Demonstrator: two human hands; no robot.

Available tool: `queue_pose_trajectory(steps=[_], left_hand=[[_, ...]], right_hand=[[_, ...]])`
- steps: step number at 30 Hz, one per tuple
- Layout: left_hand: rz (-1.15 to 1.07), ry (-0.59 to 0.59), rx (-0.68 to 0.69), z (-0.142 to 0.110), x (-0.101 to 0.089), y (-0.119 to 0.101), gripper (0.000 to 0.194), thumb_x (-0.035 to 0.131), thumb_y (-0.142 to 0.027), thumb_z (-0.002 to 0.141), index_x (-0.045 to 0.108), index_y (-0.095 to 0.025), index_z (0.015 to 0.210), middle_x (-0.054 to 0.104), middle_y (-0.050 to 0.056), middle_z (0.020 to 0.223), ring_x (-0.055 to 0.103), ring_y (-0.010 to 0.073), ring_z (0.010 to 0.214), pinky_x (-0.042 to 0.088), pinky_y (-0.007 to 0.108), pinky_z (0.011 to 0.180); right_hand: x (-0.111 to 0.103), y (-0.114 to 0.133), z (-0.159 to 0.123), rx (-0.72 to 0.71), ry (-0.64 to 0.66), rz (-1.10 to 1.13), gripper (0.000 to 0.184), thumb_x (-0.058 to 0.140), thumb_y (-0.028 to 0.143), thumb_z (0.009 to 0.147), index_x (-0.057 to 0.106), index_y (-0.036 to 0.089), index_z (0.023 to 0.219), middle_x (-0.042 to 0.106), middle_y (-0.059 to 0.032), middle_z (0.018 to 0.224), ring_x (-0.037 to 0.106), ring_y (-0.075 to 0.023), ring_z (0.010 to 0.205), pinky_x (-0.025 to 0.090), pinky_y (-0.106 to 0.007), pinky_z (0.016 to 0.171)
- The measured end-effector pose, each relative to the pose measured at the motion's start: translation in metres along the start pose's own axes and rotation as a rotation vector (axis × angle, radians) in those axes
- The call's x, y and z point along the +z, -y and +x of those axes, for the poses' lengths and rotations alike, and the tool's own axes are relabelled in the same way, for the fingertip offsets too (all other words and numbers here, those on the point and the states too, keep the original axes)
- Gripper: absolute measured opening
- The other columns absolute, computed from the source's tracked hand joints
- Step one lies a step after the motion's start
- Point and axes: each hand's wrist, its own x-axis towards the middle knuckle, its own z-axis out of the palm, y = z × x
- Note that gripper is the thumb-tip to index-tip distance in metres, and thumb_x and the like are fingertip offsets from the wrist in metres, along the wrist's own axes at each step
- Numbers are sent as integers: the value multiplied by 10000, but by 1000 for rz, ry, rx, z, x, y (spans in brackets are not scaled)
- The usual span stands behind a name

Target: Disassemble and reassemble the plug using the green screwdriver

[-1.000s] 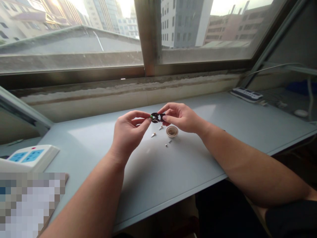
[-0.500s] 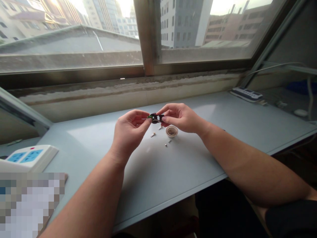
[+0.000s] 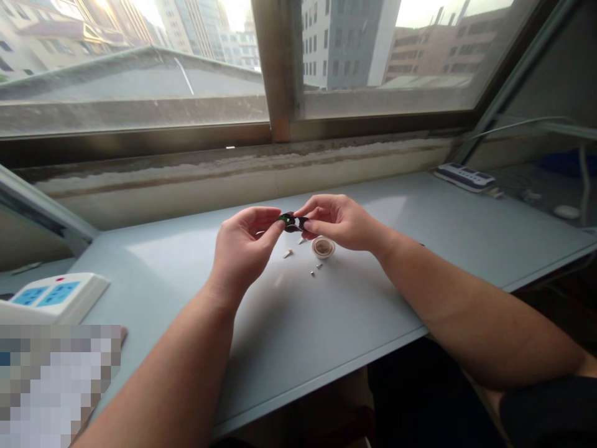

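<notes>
Both my hands meet above the middle of the grey desk [image 3: 354, 311]. My left hand [image 3: 242, 249] pinches the left end of a small black part with a green spot [image 3: 291, 222], thumb and forefinger closed. From the right, the fingers of my right hand [image 3: 338, 221] pinch the same part. Just below it on the desk lie a small round white ring-shaped piece [image 3: 323, 247], a white peg [image 3: 288, 253] and two tiny metal bits [image 3: 316, 269].
A white power strip with blue sockets [image 3: 51, 297] sits at the desk's left edge, above a blurred patch. Another power strip [image 3: 464, 177] and cables lie at the far right. A window sill and window run behind the desk.
The black part and my fingertips have shifted slightly up and closer together. My arms have barely moved.
</notes>
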Motion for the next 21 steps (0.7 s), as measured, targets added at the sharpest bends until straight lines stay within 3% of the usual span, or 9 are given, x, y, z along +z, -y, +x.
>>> queue_pose_trajectory(steps=[6,13,21], left_hand=[[33,4,-7,0,-1,0,358,902,-423,813,824,-180,1063,821,106,993,779,249,872,621,318,752],[76,14,5,-1,0,-1,315,873,-392,831,836,-182,1062,824,102,971,781,252,862,621,326,761],[45,36,-30,-1,0,2,325,882,-411,827,860,-187,1062,832,110,998,798,275,891,660,372,847]], right_hand=[[0,-2,-1,-6,16,-2,212,750,190,852,712,168,1060,784,-37,849,772,-171,792,632,-311,771],[1,-1,-2,-67,-26,-213,197,691,184,853,735,159,1043,782,-46,865,712,-145,740,562,-288,687],[0,2,-3,-161,-53,-338,200,669,186,864,783,140,1022,804,-65,878,725,-165,754,599,-315,734]])
